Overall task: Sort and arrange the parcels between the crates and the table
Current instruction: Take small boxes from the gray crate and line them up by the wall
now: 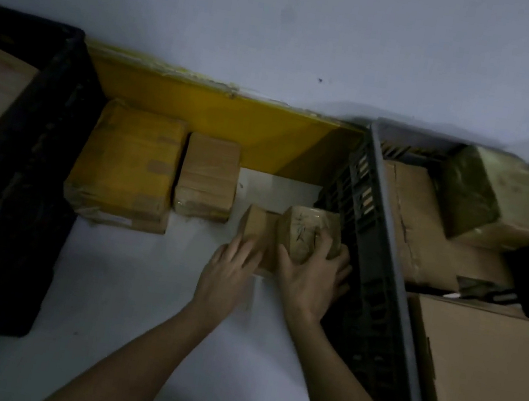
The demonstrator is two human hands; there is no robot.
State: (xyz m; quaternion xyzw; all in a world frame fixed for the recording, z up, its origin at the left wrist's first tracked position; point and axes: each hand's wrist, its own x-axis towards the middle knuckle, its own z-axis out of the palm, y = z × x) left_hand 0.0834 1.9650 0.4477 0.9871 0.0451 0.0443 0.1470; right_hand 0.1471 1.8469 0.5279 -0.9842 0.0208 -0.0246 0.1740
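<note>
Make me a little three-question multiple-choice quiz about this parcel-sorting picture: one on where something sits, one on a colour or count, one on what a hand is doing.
1. Where is the grey crate?
A. On the right of the table
B. On the left of the table
C. Under the table

2. What colour is the panel behind the parcels along the wall?
A. Red
B. Yellow
C. Green

3. What is the right hand doing?
A. Hanging idle
B. Pointing at the wall
C. Gripping a small taped parcel

Answers: 1 A, the grey crate stands at the right, the black crate at the left. 2 B, the panel is plainly yellow. 3 C, its fingers curl round the parcel, while the left hand rests on the small box beside it.
</note>
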